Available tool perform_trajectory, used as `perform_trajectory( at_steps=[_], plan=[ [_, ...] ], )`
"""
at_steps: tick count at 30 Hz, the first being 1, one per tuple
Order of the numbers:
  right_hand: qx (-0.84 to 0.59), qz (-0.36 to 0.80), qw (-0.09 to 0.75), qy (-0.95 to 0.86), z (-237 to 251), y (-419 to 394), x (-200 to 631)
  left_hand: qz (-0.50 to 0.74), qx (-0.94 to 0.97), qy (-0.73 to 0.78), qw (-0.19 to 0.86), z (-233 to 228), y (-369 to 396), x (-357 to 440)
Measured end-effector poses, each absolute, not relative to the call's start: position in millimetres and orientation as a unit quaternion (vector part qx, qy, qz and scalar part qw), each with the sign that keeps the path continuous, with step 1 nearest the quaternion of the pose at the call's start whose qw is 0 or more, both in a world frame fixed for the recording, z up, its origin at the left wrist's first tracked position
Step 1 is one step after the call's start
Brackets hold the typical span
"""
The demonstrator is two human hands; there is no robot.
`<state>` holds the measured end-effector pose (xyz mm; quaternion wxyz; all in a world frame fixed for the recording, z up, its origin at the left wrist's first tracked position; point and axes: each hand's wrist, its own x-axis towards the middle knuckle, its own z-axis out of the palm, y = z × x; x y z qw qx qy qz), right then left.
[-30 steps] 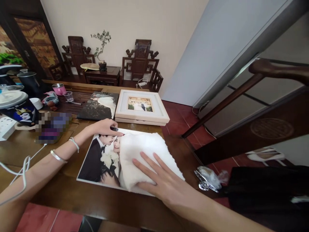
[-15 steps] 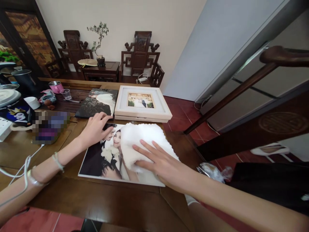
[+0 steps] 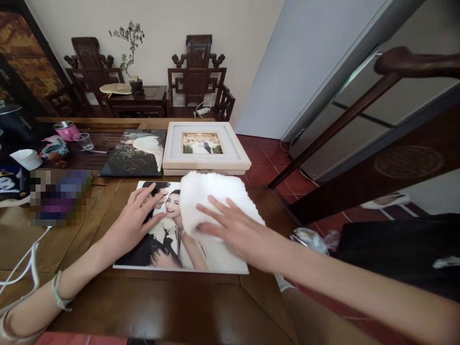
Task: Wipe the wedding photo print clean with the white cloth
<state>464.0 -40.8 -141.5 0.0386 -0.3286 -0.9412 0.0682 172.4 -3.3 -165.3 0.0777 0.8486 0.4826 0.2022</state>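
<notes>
Large wedding print (image 3: 168, 239) lies flat on the wooden tabletop (image 3: 151, 306), long axis running left-right, heads in the picture toward the far edge. Behind the print, just beyond its far edge: a white framed photo (image 3: 204, 149), and left of that a dark print (image 3: 134, 154), both flat. Further left of the print: a pink cup (image 3: 66, 130), a clear plastic cup (image 3: 85, 141), a white cable (image 3: 27, 261) trailing off the near-left corner. Right of the print, off the tabletop edge, a crumpled plastic wrapper (image 3: 312, 239) and dark cloth (image 3: 395, 249). A white cloth (image 3: 212, 196) covers the print's right part. Right hand (image 3: 233, 232) lies flat on the cloth, fingers spread, pressing, no grip closed. Left hand (image 3: 138, 218) rests open on the print's left half, fingers extended, holding nothing. Nothing blocks either hand.
</notes>
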Motion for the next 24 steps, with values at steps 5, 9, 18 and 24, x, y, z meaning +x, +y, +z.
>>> perform_trajectory(
  at_steps=[5,9,18,24],
  plan=[
    [-0.28,0.07,0.163,-0.943,-156,-111,453,0.201,0.844,0.485,0.11,-163,-13,172],
    [-0.29,0.106,0.098,-0.946,-147,-101,454,0.165,0.852,0.484,0.11,-161,-18,171],
    [-0.364,0.107,0.044,-0.924,-130,-17,485,0.182,0.864,0.459,0.093,-166,-15,170],
    [-0.305,0.17,0.009,-0.937,-106,-98,455,0.198,0.849,0.481,0.093,-169,-15,174]
  ],
)
